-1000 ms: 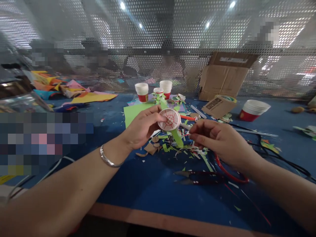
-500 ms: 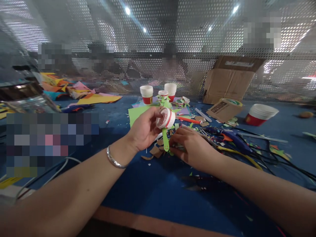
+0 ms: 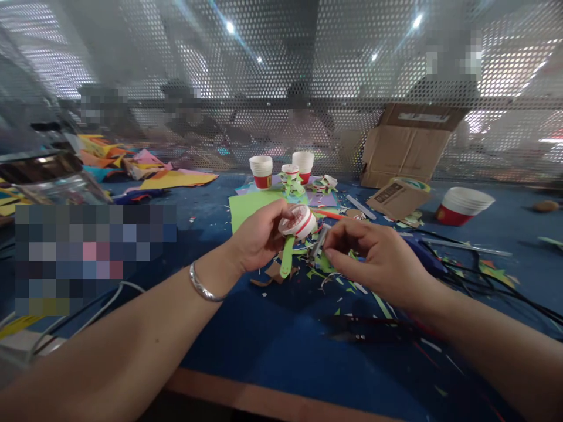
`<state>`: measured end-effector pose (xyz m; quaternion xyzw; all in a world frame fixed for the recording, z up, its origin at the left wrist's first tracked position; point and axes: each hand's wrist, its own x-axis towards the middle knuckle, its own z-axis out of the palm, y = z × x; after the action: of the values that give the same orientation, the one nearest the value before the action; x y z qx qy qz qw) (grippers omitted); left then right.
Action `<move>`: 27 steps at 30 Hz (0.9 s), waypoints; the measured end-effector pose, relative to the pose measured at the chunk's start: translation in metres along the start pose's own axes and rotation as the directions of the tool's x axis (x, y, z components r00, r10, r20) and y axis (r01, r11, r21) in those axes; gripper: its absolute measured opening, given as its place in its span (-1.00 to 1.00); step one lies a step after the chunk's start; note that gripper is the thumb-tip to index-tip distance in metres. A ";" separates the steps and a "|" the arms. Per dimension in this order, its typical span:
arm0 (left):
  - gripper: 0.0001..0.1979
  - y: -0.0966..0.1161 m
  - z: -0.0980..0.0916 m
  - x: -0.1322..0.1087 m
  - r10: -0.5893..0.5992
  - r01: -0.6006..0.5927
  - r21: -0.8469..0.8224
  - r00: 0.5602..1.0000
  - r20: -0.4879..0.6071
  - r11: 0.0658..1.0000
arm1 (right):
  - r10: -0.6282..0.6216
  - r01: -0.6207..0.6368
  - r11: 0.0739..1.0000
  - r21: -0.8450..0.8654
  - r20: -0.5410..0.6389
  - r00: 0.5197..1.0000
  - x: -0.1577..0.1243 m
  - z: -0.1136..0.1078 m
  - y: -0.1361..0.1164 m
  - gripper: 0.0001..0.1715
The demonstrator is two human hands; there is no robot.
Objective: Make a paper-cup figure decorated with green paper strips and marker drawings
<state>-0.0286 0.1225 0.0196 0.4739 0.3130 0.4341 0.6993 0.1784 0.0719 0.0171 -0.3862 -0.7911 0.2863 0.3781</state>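
My left hand [image 3: 264, 233] grips a small round white piece with a red stripe [image 3: 300, 221], its patterned face turned toward me. A green paper strip [image 3: 287, 257] with a small face drawn at its end hangs from the piece. To the right, my right hand [image 3: 367, 252] has its thumb and fingertips close together at a thin greyish strip [image 3: 319, 243]; whether it pinches that strip is unclear. Green and brown paper scraps [image 3: 275, 272] lie under and between the hands. A green sheet [image 3: 246, 206] lies behind my left hand.
Stacked paper cups [image 3: 261, 172] stand at the back, with another stack [image 3: 461, 206] at the right. A cardboard box [image 3: 407, 143] leans by the perforated screen. Dark snips [image 3: 360, 329] lie in front, cables [image 3: 492, 287] at right. A lidded jar [image 3: 57, 184] stands left.
My right hand has moved right, away from the round piece, and the greyish strip now shows at its fingertips. The round piece has tilted and sits slightly lower, its green strip swung left.
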 end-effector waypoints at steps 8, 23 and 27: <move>-0.89 0.001 0.010 -0.004 -0.259 0.263 0.034 0.961 -0.093 0.964 | -0.090 0.090 0.992 -0.087 -0.004 0.996 -0.003 -0.002 -0.009 -0.94; -0.89 -0.002 0.008 -0.006 -0.246 0.262 0.204 0.964 -0.102 0.943 | -0.194 0.188 0.964 -0.188 -0.014 0.981 -0.005 -0.001 -0.009 -0.96; -0.87 -0.004 0.006 -0.006 -0.220 0.240 0.254 0.970 -0.106 0.937 | -0.223 0.207 0.940 -0.271 -0.028 0.975 -0.006 0.000 -0.009 -0.95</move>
<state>-0.0248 0.1142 0.0185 0.5064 0.4479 0.3213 0.6631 0.1774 0.0617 0.0213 -0.3531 -0.8483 0.1231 0.3748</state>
